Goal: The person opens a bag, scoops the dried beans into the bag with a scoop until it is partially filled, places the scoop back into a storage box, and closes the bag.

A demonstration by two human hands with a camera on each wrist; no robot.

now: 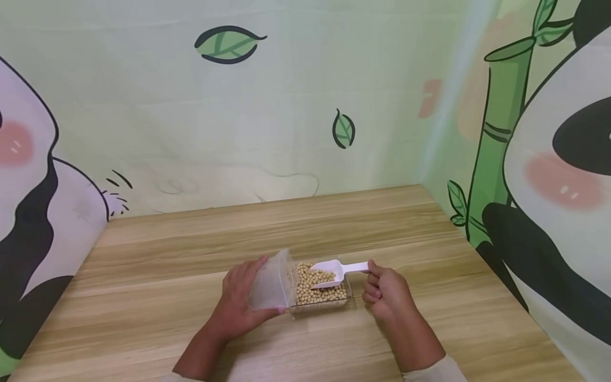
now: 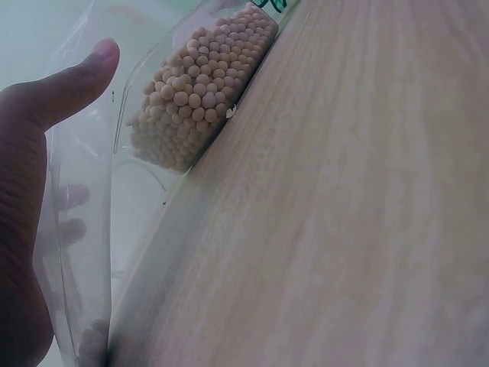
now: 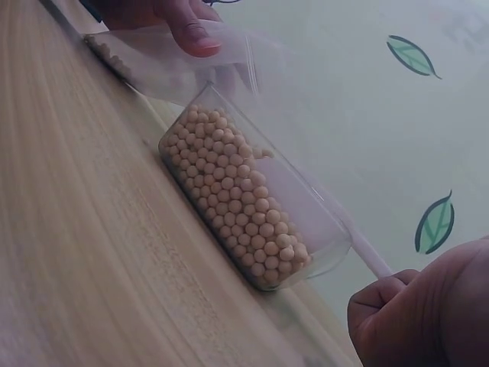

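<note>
A clear rectangular container [image 1: 319, 306] full of round, pale yellow beans [image 1: 305, 289] stands on the table between the hands. My left hand [image 1: 234, 305] holds a translucent plastic bag [image 1: 269, 286], thumb on the near side and fingers on the far side. The bag's mouth faces the container's left end. A few beans [image 3: 111, 57] lie at the bag's bottom in the right wrist view. With curled fingers, my right hand [image 1: 389, 292] grips the handle of a white scoop [image 1: 338, 269]. Its blade is down among the beans, with some lying in it.
The wood-grain table [image 1: 191, 254] extends around the container. Behind it rises a pale green wall covering [image 1: 286, 132] with leaf drawings. Panda and bamboo pictures [image 1: 506, 116] cover the right side, and another panda picture [image 1: 28, 185] is at left.
</note>
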